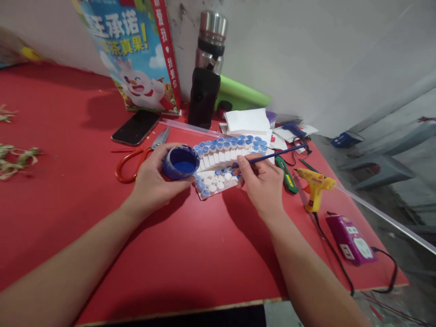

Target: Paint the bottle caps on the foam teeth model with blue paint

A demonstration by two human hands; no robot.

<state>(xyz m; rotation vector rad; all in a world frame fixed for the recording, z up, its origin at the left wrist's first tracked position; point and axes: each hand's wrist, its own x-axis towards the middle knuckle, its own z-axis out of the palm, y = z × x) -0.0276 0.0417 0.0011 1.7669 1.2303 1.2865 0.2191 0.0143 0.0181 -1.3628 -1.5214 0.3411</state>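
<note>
My left hand [153, 175] is wrapped round a small jar of blue paint [181, 163], tilted so its open mouth shows. In my right hand [260, 181] is a thin paintbrush [275, 154], pinched between thumb and fingers; its tip is low over a craft model [221, 154] on the table. The model has rows of small round pieces on a white base. Those along its back and ends are painted blue, several at the front are white [213, 187], and a strip of white blocks [216, 159] curves through the middle. My right fingers hide part of its right side.
Orange-handled scissors [127, 165] and a phone [135, 128] lie left of the model. Behind stand a printed bag [136, 59], an upright black phone [203, 97] and a steel flask [211, 36]. To the right are a green cutter [286, 175], yellow glue gun [315, 188] and purple power socket [352, 240].
</note>
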